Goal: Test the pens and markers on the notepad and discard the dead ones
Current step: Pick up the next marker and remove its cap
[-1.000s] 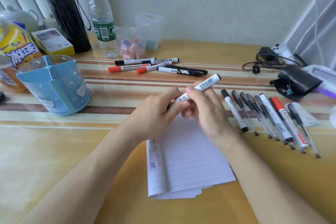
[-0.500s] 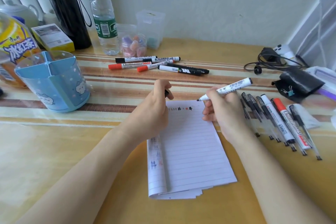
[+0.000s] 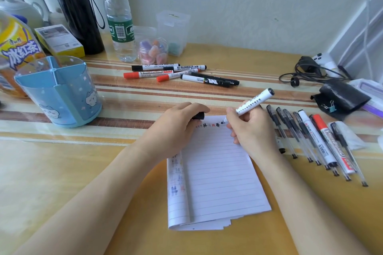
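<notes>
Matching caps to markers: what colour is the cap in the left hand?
Black. The cap pokes out of the left hand, seen best in the head view.

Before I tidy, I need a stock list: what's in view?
notepad: 1, white, front centre
marker: 1, white, tip on notepad
cap: 1, black, in left hand
back markers: about six, black, red, behind notepad
pen row: about nine, mostly black, right of notepad
pen holder: 1, blue, left
flask: 1, black, back left
water bottle: 1, clear, beside flask
tea bottle: 1, yellow, far left
jar: 1, clear, back centre
pouch: 1, black, right
cable: 1, black, back right
left hand: holds cap
right hand: grips marker
</notes>
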